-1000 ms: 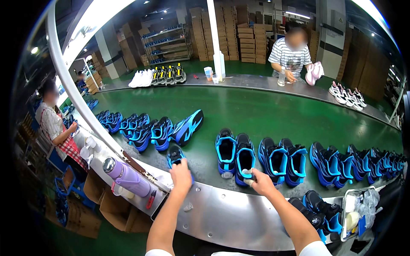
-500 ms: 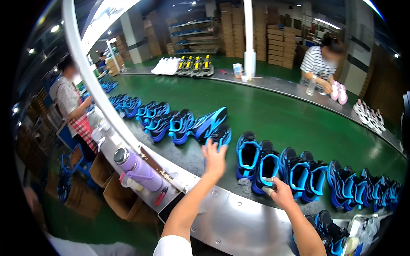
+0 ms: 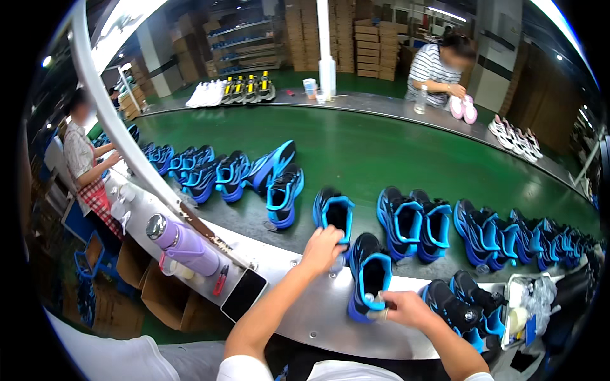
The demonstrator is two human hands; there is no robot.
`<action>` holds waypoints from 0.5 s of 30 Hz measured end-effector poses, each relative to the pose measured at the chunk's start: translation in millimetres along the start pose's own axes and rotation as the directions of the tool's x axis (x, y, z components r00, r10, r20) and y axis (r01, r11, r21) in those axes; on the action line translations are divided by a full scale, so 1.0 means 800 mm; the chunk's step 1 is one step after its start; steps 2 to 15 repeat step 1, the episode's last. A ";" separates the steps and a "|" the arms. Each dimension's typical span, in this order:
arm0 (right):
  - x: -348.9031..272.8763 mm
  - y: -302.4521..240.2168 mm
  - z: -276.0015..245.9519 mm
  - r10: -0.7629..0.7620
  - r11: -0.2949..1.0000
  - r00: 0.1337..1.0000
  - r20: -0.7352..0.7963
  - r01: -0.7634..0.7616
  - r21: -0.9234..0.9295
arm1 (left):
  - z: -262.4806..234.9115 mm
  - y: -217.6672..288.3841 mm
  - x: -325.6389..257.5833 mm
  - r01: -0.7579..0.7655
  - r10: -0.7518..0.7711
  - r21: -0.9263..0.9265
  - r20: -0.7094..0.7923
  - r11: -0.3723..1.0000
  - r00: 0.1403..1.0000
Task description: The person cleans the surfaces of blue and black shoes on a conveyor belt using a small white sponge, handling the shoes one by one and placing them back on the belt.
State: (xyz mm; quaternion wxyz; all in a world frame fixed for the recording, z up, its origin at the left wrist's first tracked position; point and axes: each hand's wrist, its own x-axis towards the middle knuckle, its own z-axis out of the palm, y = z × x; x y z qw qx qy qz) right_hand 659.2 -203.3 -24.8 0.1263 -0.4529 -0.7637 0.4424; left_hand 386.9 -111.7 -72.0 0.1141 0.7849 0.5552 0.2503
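Black-and-blue sneakers stand in a row along the green conveyor belt. My right hand [image 3: 406, 309] pinches the heel collar of one sneaker [image 3: 370, 273], which rests on the near metal edge with its opening toward me. To its left and farther off, another sneaker [image 3: 333, 209] stands on the belt. My left hand [image 3: 321, 251] has its fingers closed at the heel of that sneaker, partly covering it. Left of my left hand, a single sneaker [image 3: 284, 197] stands untouched beside one lying tilted [image 3: 269, 166].
At left are a purple bottle [image 3: 181, 244], a red-handled tool [image 3: 221, 280] and a phone [image 3: 244, 296]. A white tray [image 3: 508, 317] and more sneakers [image 3: 452, 305] sit at near right. Co-workers stand at far left [image 3: 89, 165] and across the belt [image 3: 438, 73].
The right-hand sneaker has come off the belt toward me onto the metal edge. My left hand has left one sneaker and reached the one to its right. The view has shifted rightward.
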 end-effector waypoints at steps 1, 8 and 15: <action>-0.011 0.007 -0.001 0.081 0.997 0.996 0.045 -0.080 -0.012 | 0.002 0.013 0.002 0.013 -0.012 -0.021 0.052 1.000 0.999; -0.011 0.007 -0.001 0.081 0.997 0.996 0.045 -0.080 -0.012 | 0.002 0.013 0.002 0.013 -0.012 -0.021 0.052 1.000 0.999; -0.011 0.007 -0.001 0.081 0.997 0.996 0.045 -0.080 -0.012 | 0.002 0.013 0.002 0.013 -0.012 -0.021 0.052 1.000 0.999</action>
